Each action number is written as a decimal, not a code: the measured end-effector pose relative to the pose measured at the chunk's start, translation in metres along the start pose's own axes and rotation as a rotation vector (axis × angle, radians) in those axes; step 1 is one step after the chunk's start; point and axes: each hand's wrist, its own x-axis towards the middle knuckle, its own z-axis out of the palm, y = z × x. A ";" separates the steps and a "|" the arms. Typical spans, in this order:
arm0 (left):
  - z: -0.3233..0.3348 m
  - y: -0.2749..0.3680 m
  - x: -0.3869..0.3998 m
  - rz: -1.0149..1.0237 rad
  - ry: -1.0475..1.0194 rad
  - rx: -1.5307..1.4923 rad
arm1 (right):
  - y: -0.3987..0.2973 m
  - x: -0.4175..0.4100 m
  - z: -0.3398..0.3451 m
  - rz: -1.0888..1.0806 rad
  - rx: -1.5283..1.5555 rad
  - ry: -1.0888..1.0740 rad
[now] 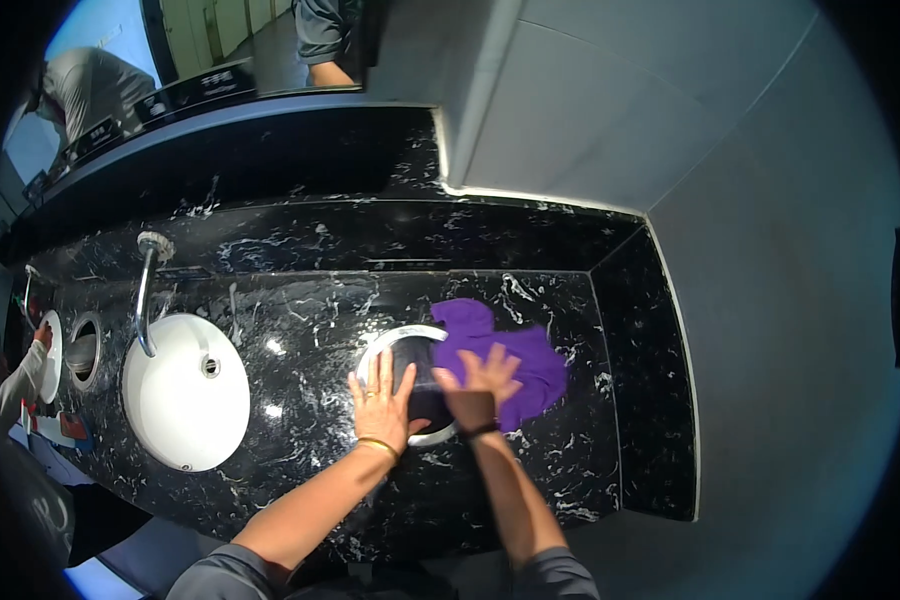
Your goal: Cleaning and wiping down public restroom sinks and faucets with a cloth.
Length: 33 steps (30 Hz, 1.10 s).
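Note:
A purple cloth (529, 367) lies crumpled on the black marble-patterned countertop (300, 465), its left edge overlapping a round metal ring (394, 339). The ring surrounds a dark opening (426, 409) in the counter. My left hand (381, 401), with a ring and a gold-coloured bracelet, rests with fingers spread over the left side of the metal ring. Over the cloth's left part, my right hand (480, 382) is blurred, palm down and fingers apart. A dark band circles its wrist. Whether the right palm presses on the cloth is hard to tell.
To the left sit a white washbasin (184, 397) and a chrome wall faucet (148, 300). Farther left are another ringed opening (84, 352), a second basin (51, 360) and another person's hand (43, 335). A raised ledge (652, 375) bounds the counter's right end; a mirror (270, 45) hangs behind.

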 end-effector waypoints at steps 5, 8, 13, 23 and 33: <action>0.021 0.032 0.012 -0.083 -0.201 -0.185 | 0.002 0.096 0.009 -0.353 -0.046 0.025; 0.031 0.032 0.020 -0.174 -0.242 -0.223 | 0.064 0.155 -0.015 -0.355 -0.176 0.071; 0.018 0.040 0.027 -0.170 -0.326 -0.212 | 0.181 0.154 -0.060 -0.078 -0.141 0.299; 0.027 0.030 0.030 -0.158 -0.346 -0.165 | 0.095 0.182 -0.033 -0.452 -0.121 0.229; 0.024 0.016 0.030 -0.197 -0.348 -0.138 | 0.181 -0.012 -0.059 -0.015 -0.203 0.167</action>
